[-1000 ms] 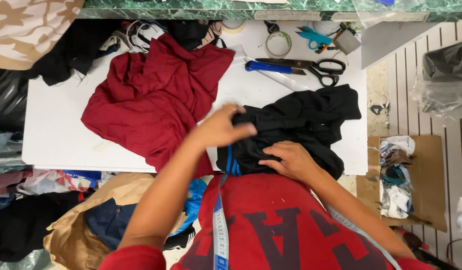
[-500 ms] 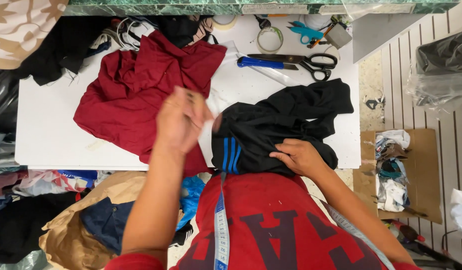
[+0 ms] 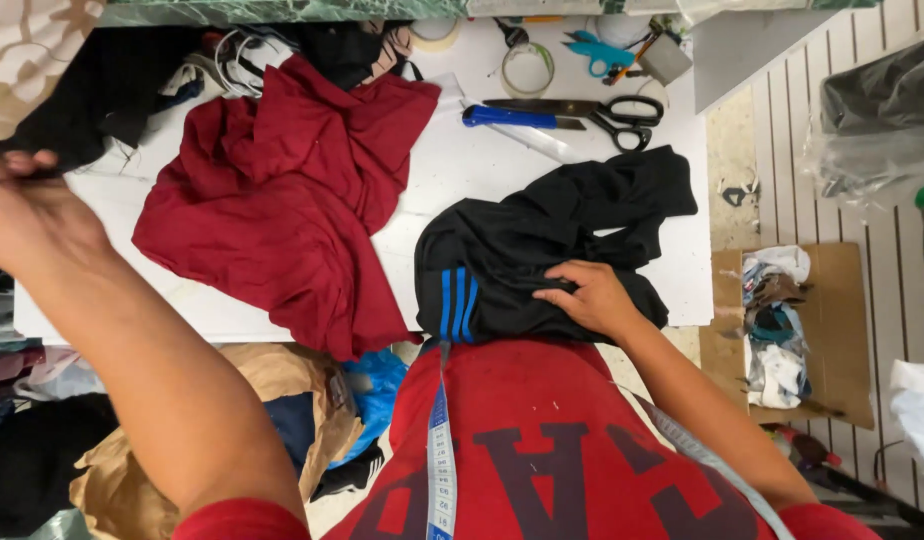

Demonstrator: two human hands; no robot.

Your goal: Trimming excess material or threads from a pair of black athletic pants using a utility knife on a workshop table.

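The right hand (image 3: 592, 298) lay flat and open on the black shirt (image 3: 542, 250) at the bench's (image 3: 542, 170) lower edge, centre frame. The left hand (image 3: 32, 215), far left, pinched dark cloth (image 3: 92, 100); bare bench lay between.

Left hand (image 3: 32, 215) raised (fingers curled); right hand (image 3: 587, 298) flat, palm down.

A black garment (image 3: 542, 250) with three blue stripes lies crumpled on the white table's (image 3: 542, 170) near edge, one sleeve stretched toward the scissors (image 3: 592, 110)
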